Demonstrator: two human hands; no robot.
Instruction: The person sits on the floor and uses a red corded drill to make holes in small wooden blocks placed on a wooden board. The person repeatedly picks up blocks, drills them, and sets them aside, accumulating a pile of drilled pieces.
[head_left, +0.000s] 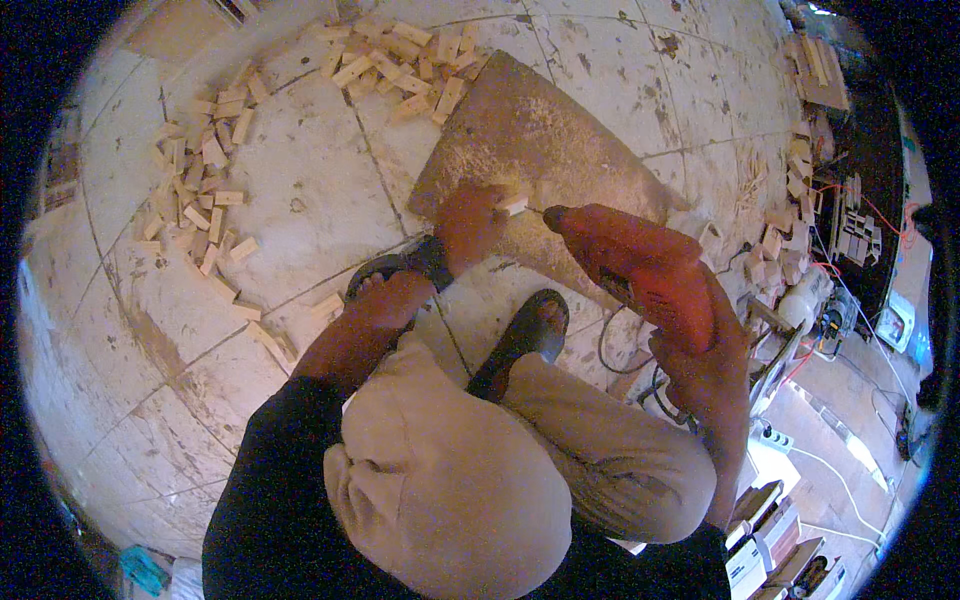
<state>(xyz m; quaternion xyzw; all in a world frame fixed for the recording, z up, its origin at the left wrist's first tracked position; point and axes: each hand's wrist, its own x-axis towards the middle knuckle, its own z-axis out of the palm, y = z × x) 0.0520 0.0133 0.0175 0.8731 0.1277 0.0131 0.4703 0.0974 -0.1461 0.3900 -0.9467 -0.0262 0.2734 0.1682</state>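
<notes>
The person seems to be at the drilling step. The left hand (pixel 470 225) pinches a small wood block (pixel 515 205) in its fingers, low over a brown board (pixel 520 120) on the floor (pixel 300 190). The right hand (pixel 690 335) is wrapped around the handle of a red drill (pixel 630 240). The thin drill bit (pixel 538 211) points at the end of the block. I cannot tell if it touches the wood or is just beside it. I think the next move needs a firm left hand, a straight bit and a gentle push, with fingers out of the way.

The block is pale, with flat sides and square corners. The board looks rough, with light dust like sawdust on it. The floor has big, pale, hard tiles with dark spots and dirty lines. More pale blocks lie in a heap (pixel 400 65) by the far end of the board, and others make a long, messy pile (pixel 205 180) on the left.
</notes>
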